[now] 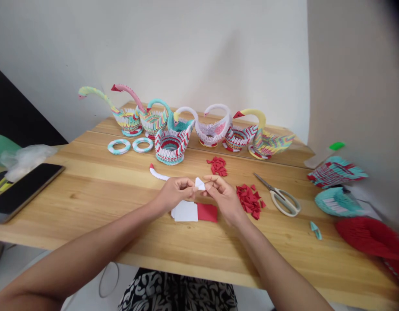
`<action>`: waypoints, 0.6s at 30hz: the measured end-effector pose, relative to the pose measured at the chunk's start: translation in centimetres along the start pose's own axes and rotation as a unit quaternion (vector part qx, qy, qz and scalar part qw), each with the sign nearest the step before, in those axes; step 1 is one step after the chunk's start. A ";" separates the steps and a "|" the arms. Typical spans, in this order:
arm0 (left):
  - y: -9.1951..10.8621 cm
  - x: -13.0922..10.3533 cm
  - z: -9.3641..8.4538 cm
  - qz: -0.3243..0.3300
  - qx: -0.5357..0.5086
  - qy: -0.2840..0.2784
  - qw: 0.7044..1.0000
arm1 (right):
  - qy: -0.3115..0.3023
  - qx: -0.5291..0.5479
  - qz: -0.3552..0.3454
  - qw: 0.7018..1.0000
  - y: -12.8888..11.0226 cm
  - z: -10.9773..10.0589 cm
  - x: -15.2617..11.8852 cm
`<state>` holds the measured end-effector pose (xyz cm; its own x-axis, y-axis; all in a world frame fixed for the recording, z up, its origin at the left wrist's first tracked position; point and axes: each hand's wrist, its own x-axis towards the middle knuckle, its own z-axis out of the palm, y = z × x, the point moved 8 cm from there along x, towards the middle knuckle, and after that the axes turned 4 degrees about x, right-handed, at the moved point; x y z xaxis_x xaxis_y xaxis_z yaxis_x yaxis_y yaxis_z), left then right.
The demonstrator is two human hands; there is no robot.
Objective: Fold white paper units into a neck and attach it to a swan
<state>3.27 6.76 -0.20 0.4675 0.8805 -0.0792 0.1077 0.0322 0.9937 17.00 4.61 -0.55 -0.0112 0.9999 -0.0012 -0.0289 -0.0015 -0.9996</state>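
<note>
Between my two hands is a small folded piece of white paper (200,184), pointed at its top. My left hand (176,192) pinches its left side, and my right hand (223,194) pinches the right side. Just below them on the table lie a stack of white paper slips (185,212) and, touching it, a red paper stack (207,213). A white curved paper neck with a red tip (158,174) rests behind my left hand, partly hidden by it. Beside my right hand is a pile of folded red paper pieces (249,201), with a smaller red pile (217,166) farther back.
Several folded-paper swans (173,142) stand along the back of the wooden table (99,190). Two paper rings (118,147) lie at the left, near a phone (27,190). Scissors (285,201) lie at the right, by more paper parts (338,202).
</note>
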 end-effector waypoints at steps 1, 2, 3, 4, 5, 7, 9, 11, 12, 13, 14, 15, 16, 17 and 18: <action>0.0 0.0 0.0 -0.002 0.011 -0.002 1.000 | -0.006 0.005 0.010 1.000 0.0 0.1 0.0; -0.1 0.0 0.0 -0.004 0.023 -0.006 1.000 | -0.017 0.008 0.017 1.000 0.0 0.3 -0.1; -0.1 -0.1 0.1 -0.005 0.037 -0.009 0.999 | -0.029 0.006 0.019 0.999 0.0 0.6 -0.1; -0.1 -0.1 0.2 -0.004 0.056 -0.011 0.998 | -0.041 -0.003 0.018 0.999 -0.1 0.8 -0.2; 0.0 -0.2 0.3 -0.001 0.076 -0.012 0.997 | -0.049 -0.016 0.012 0.999 -0.1 1.1 -0.2; 0.3 -0.3 0.4 0.015 0.116 -0.012 0.993 | -0.052 -0.046 -0.007 0.998 -0.3 1.3 -0.3; 0.7 -0.5 0.6 0.034 0.147 -0.012 0.989 | -0.049 -0.067 -0.021 0.996 -0.2 1.2 -0.2; 0.9 -0.6 0.8 0.047 0.158 -0.015 0.986 | -0.053 -0.077 -0.027 0.995 -0.1 1.1 -0.2; 1.0 -0.6 0.9 0.050 0.161 -0.018 0.986 | -0.052 -0.081 -0.029 0.995 0.0 1.0 -0.1; 1.0 -0.6 0.9 0.052 0.162 -0.019 0.985 | -0.050 -0.083 -0.032 0.995 0.0 0.8 -0.1; 0.9 -0.6 0.9 0.052 0.164 -0.019 0.985 | -0.046 -0.086 -0.034 0.995 0.0 0.7 0.0; 0.9 -0.6 0.8 0.051 0.165 -0.018 0.985 | -0.043 -0.090 -0.036 0.994 0.0 0.6 0.0; 0.8 -0.6 0.8 0.050 0.165 -0.015 0.985 | -0.042 -0.095 -0.038 0.994 -0.1 0.5 0.1; 0.8 -0.5 0.7 0.049 0.164 -0.011 0.985 | -0.039 -0.101 -0.041 0.993 -0.3 0.5 0.0; 0.7 -0.5 0.6 0.048 0.160 -0.006 0.986 | -0.034 -0.108 -0.045 0.993 -0.5 0.5 0.0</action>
<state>3.64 6.09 0.51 0.4999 0.8660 0.0107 0.3324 -0.2032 0.9210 16.55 4.60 -0.07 -0.0862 0.9928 0.0830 0.1820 0.0976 -0.9784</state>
